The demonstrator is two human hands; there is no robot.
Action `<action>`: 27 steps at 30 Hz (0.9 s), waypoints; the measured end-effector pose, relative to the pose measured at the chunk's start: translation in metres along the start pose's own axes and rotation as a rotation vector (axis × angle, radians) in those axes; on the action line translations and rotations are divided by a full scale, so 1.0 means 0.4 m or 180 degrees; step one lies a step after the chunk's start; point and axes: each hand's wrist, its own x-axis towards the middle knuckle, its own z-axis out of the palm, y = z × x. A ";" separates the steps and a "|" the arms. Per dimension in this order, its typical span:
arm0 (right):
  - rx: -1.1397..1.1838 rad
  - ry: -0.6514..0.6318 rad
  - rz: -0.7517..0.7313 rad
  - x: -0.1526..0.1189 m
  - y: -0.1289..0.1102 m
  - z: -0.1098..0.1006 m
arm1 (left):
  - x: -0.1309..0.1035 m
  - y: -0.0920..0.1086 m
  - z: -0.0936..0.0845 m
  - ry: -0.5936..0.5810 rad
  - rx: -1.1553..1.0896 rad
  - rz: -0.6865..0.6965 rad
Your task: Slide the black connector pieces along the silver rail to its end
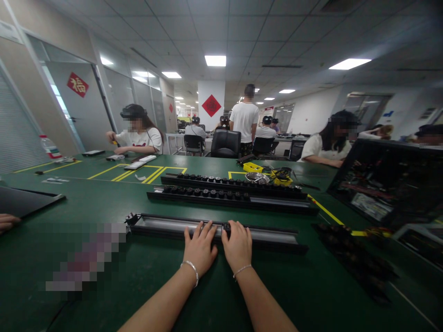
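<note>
A long black rail (277,237) with a silver inner channel lies crosswise in front of me on the green table. My left hand (200,246) lies over its middle, fingers spread and touching the channel. Just to the right, my right hand (238,244) has thumb and index finger around a small black round part (226,227) seated in the channel; the fingers partly cover it. At the rail's left end sits a small cluster of black parts (131,218). Beyond it, another rail (284,204) holds a row of black round parts (206,192) along its left portion.
A further filled rail (168,180) lies behind. Yellow bins (252,167), a metal bowl (256,177) and cables are at the back. An opened computer case (380,184) stands right, near a dark heap of parts (356,258). Another person's hand (8,222) is at the left edge.
</note>
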 end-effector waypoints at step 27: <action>-0.0067 0.0267 0.0271 0.007 0.025 -0.014 | 0.001 0.000 -0.003 0.0070 -0.0093 0.0004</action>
